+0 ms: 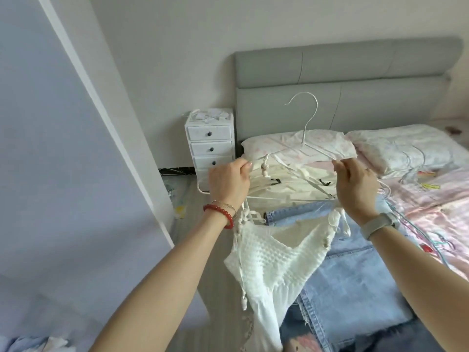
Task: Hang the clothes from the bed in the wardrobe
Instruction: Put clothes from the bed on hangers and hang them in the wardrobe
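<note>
Grey upholstery frames the scene: a padded grey headboard (342, 69) backs a bed covered in a pink printed quilt (426, 199), with two pale floral pillows (406, 148) at its head and a small white chest of drawers (210, 143) just beside it. Folded light-blue denim jeans (355, 275) lie near the bed's edge, awaiting their turn.

Held up above them is a white waffle-knit camisole top (269, 255) with thin beaded straps, hanging off a white wire hanger (302, 128). The hanger's hook points up towards the headboard, its long axis running left to right between the hands; the top's length drops straight down.

The person's left hand (228, 184), a red bead bracelet at the wrist, is closed around the hanger's left shoulder and strap. The right hand (355, 184), a grey band at the wrist, pinches the other strap at the right shoulder.

The knit looks light, soft and limp, and its narrow straps seem liable to slide off smooth wire. Seating both straps securely, then carrying by the hanger's neck below the hook, appears the surest hold.
</note>
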`<state>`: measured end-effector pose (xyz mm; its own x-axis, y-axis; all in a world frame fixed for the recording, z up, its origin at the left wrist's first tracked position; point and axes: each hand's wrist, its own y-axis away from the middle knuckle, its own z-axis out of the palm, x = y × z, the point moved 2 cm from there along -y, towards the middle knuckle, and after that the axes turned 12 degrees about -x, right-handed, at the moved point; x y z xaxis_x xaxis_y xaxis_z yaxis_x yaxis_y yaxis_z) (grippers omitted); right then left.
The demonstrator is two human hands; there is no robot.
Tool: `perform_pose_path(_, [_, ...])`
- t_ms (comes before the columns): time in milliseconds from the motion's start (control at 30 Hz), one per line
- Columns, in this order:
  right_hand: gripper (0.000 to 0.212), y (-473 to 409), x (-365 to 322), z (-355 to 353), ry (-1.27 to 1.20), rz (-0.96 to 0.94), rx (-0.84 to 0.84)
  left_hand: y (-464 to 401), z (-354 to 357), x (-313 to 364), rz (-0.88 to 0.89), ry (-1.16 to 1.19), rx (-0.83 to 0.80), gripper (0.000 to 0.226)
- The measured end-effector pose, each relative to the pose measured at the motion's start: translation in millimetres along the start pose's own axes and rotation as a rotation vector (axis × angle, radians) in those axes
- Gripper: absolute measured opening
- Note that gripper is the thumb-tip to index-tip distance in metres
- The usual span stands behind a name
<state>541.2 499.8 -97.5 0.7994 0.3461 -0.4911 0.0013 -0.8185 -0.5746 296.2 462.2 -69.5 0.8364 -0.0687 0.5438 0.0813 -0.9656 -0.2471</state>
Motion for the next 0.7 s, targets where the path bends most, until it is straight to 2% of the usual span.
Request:
perform_pose_path(100, [0.038,-26.0,1.8,3.9,0.055,0.055,-0.012,-45.5,-1.6,6.3,-0.003,-0.045,0.112,0.027])
perform_pose_path(200, [0.027,-63.5,-3.2,9.6,0.090,0.011,-0.035,-92.3,-5.7,9.9,-0.030,0.010,0.218,0.023])
perform_pose_path(300, [0.021,-99.9,-13.3,16.4,0.092,-0.069,-0.203,-128.5,-11.0,0.4,-0.043,0.069,0.271,0.021])
perform_pose_path(367, [0.019,-127.1,-23.3,23.2,0.053,-0.127,-0.230,-156.8,-17.9,-6.4,-0.023,0.091,0.329,0.020])
perform_pose_path(600, [0.017,-219.2,-76.4,55.7,-0.247,-0.015,-0.025,-255.0,-76.2,-4.1,0.034,0.149,0.566,0.022])
perform_pose_path(700, [0.016,-258.4,-85.0,56.9,-0.343,-0.012,0.079,-287.4,-89.5,11.0,0.062,0.066,0.549,0.043])
